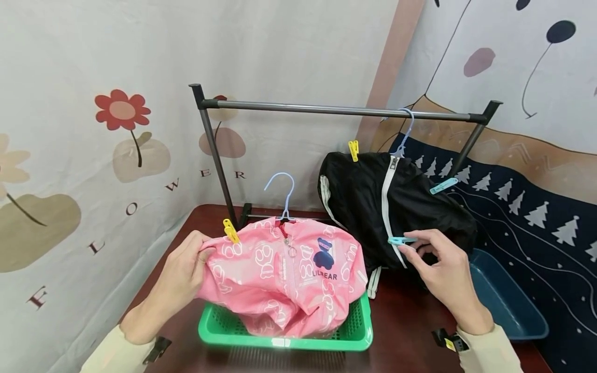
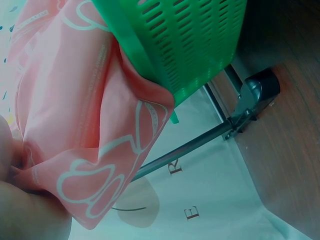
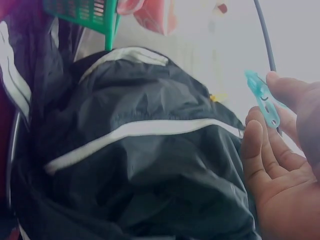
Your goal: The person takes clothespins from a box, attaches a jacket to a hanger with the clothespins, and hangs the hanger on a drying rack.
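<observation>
A pink child's jacket [image 1: 261,274] with white bear outlines lies over a green basket [image 1: 214,339], a blue hanger [image 1: 290,194] rising from its collar. My left hand [image 1: 179,269] pinches the jacket's shoulder at the left. Beside those fingers a yellow clothespin [image 1: 230,231] is clipped on the same shoulder. My right hand [image 1: 443,269] holds a light blue clothespin [image 1: 400,241] between thumb and fingertips, in front of a black jacket [image 1: 359,191] with a white zip. In the right wrist view the clothespin [image 3: 262,97] shows above the curled fingers.
The black jacket hangs by a blue hanger [image 1: 408,132] on a metal rack [image 1: 303,108]. A yellow clothespin [image 1: 354,150] and a blue clothespin [image 1: 443,186] are clipped to its shoulders. A dark blue tray [image 1: 508,300] stands at the right on the brown table [image 1: 396,331].
</observation>
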A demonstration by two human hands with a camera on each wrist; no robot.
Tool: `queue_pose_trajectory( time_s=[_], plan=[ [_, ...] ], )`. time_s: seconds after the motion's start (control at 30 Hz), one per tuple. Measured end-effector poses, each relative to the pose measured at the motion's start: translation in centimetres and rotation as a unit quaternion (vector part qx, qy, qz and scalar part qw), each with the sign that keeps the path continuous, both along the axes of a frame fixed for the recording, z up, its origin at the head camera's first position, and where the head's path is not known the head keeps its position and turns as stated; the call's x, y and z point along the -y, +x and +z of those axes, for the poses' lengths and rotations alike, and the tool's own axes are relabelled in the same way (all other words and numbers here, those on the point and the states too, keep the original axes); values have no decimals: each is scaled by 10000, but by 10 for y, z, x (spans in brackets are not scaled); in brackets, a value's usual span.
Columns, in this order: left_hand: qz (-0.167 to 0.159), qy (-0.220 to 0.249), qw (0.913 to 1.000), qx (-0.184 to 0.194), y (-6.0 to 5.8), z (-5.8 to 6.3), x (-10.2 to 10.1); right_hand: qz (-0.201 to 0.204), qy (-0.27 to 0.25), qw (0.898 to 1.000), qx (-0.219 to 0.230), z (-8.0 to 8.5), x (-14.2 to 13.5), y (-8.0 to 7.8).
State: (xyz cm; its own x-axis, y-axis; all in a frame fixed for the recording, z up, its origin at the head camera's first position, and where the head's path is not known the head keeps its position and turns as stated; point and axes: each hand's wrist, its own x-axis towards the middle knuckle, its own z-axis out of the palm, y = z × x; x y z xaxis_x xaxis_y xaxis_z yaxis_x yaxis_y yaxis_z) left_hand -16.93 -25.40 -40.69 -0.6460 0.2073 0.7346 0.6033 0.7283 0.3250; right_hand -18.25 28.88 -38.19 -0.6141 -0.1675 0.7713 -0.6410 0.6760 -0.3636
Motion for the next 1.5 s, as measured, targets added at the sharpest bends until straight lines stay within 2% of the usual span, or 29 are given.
queue_pose_trajectory(
  time_s=[0.23,0.53,1.5],
  plan=[
    [-45,23,10000,-34,-1,-1,0,245,27,9995,217,0,13,-6],
    [-103,-11,9999,-58,-2,-1,2,440,-92,9987,253,1,27,-14],
    [-55,12,10000,26,1,1,0,775,-276,9961,328,10,59,-34]
  ],
)
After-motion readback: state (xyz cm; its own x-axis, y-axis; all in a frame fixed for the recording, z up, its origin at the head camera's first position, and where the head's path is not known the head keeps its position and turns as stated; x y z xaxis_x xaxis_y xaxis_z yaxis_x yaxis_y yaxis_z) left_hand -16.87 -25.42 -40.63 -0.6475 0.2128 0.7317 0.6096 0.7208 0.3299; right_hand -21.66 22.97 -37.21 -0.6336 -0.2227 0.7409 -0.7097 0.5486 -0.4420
